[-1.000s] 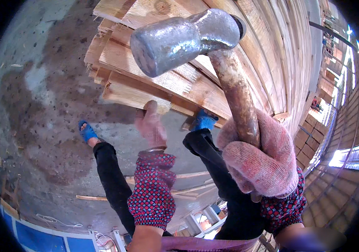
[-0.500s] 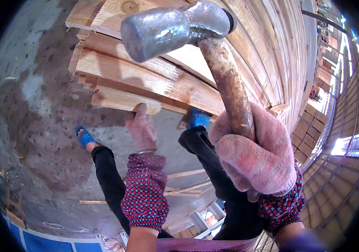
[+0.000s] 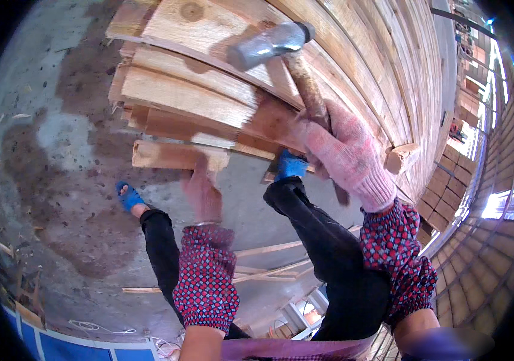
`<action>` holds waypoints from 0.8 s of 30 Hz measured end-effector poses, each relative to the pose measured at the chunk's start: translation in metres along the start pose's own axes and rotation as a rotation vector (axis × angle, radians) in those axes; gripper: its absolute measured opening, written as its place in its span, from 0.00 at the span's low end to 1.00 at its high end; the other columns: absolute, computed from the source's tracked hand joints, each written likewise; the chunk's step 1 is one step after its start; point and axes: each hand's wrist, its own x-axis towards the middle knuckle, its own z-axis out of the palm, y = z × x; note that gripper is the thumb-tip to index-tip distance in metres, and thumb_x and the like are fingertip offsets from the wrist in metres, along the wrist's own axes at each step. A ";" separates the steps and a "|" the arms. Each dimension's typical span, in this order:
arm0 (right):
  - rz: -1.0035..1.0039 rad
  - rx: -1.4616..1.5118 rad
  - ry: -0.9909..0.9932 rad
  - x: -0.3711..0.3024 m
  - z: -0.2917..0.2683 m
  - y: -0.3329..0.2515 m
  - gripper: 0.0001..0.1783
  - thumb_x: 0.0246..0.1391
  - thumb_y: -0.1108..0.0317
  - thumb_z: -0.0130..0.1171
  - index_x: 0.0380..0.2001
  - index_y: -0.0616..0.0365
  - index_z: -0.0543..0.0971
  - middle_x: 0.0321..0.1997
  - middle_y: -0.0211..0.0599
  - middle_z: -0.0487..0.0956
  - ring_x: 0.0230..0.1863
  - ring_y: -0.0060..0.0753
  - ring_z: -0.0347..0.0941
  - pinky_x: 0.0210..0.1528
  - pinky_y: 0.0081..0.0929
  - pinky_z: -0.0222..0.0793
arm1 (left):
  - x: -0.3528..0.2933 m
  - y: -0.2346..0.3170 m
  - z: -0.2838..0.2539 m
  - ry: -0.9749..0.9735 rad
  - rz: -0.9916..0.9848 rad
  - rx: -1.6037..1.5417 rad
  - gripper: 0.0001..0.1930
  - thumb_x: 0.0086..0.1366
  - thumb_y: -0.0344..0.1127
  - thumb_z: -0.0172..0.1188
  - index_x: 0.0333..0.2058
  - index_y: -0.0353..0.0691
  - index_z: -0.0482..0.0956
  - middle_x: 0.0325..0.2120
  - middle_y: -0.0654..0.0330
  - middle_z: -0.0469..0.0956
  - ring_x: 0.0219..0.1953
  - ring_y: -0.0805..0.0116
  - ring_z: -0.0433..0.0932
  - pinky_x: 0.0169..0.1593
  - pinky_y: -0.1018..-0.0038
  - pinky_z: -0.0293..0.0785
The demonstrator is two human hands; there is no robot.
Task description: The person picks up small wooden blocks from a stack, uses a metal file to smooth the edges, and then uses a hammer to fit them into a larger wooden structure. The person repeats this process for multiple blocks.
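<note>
My right hand (image 3: 350, 153), in a pink knit glove, is closed round the worn wooden handle of a hammer (image 3: 272, 46). The steel head is over the light-coloured boards (image 3: 190, 90), and I cannot tell whether it touches them. My left hand (image 3: 203, 195), gloved too and slightly blurred, grips the near edge of a short wooden board (image 3: 175, 155). One finger or thumb lies over its face; the other fingers are hidden. A narrow gap shows between this board and the stack's near side.
Loose wooden strips (image 3: 269, 248) lie on the concrete floor (image 3: 94, 210) behind my legs. A wood block (image 3: 402, 157) rests on the stack to the right. My feet, in blue sandals (image 3: 129, 195), stand near the stack. Brown stacked blocks (image 3: 443, 180) are at far right.
My right hand and the hammer have moved away from me, down toward the boards. The short board in my left hand has come away from the stack's side, leaving a gap.
</note>
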 end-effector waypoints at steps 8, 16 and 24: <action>-0.029 -0.931 0.352 0.018 -0.026 -0.004 0.21 0.53 0.54 0.58 0.41 0.60 0.76 0.30 0.44 0.77 0.34 0.38 0.76 0.38 0.36 0.69 | -0.001 -0.008 -0.026 -0.016 -0.014 -0.084 0.21 0.60 0.30 0.61 0.51 0.35 0.68 0.44 0.61 0.73 0.44 0.70 0.73 0.43 0.74 0.72; -0.576 -0.924 -0.125 0.008 0.044 -0.018 0.23 0.54 0.58 0.57 0.50 0.58 0.71 0.44 0.42 0.77 0.42 0.39 0.78 0.41 0.32 0.74 | 0.009 -0.016 -0.035 0.001 0.109 -0.056 0.23 0.59 0.28 0.61 0.53 0.36 0.68 0.45 0.61 0.73 0.45 0.67 0.75 0.46 0.71 0.74; -0.879 -1.436 0.432 0.203 0.156 0.088 0.22 0.52 0.63 0.53 0.50 0.60 0.67 0.48 0.47 0.73 0.32 0.38 0.80 0.27 0.41 0.75 | 0.000 -0.019 -0.017 -0.081 -0.002 -0.157 0.22 0.60 0.31 0.62 0.52 0.34 0.69 0.44 0.60 0.74 0.43 0.67 0.75 0.46 0.71 0.73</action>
